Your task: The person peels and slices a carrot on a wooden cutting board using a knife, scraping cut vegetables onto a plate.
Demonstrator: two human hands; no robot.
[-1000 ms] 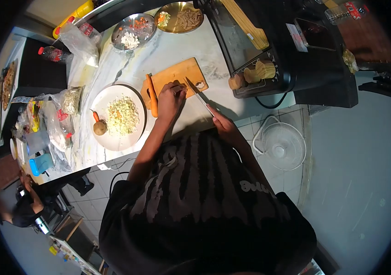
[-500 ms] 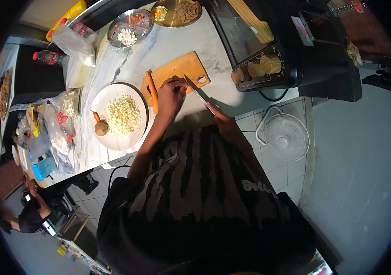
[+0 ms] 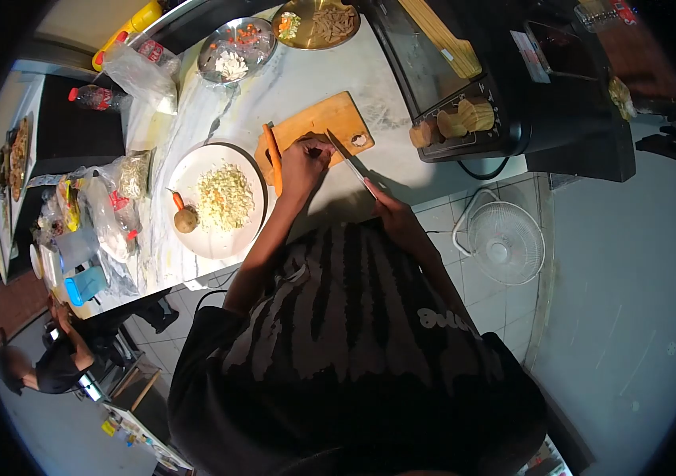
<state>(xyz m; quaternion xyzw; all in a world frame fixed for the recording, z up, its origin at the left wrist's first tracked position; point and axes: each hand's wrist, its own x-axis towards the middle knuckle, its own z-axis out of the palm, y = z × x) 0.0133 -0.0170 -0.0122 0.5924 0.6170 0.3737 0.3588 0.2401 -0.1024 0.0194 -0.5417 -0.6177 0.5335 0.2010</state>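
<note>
Okay, clock taken from the middle of the board. Plate [image 3: 215,244] at 8 o'clock, on the counter, bearing chopped veg [image 3: 225,197]; bits look light, loose, damp, so probably better scooped than pinched. Brown round veg [image 3: 186,220] and small orange-red piece [image 3: 178,200] sit on its 9 o'clock side; both look firm.

Carrot [image 3: 274,159] also at 8, nearer, lying across the board's end, lower tip past the edge. Likely stiff, light, prone to roll; grip round the middle, fingertips tucked.

Left hand [image 3: 302,165] at 6 to 7, over the board's near edge, fingers bent and bunched by the blade. Can't tell whether anything is pinched there; any piece is too small or hidden. Board [image 3: 314,119] itself looks flat, rigid, fairly light; hold by the edges.

Knife [image 3: 354,163] runs from about 4 o'clock, tip towards 11, tip over the board. Stiff, thin, presumably sharp; handle is the only good hold, and wet fingers could slip. Right hand [image 3: 389,208] between 4 and 5, off the board, fingers wrapped round that handle.
</note>
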